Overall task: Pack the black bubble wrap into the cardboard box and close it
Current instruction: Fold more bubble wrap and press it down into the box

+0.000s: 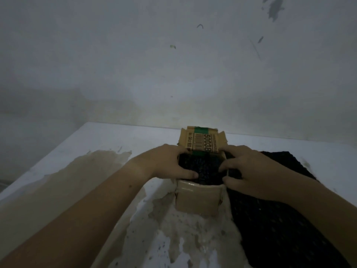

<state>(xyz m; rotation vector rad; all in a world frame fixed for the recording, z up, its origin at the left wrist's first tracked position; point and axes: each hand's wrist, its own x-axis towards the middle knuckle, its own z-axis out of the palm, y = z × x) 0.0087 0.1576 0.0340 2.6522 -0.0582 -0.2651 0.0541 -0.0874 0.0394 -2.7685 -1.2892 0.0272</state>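
A small cardboard box [197,202] stands open on the white table, its far lid flap [202,141] raised, printed with a barcode and green tape. Black bubble wrap [206,169] fills the box opening. My left hand [168,163] rests on the box's left rim with its fingers pressing on the wrap. At the right rim, my right hand [249,167] has its fingers curled onto the wrap and the box wall. More black bubble wrap [270,225] trails out over the right side and lies spread on the table.
The white table [96,147] has worn, stained brown patches [63,182] at the left and in front of the box. A bare, marked wall [173,64] rises right behind the table's far edge.
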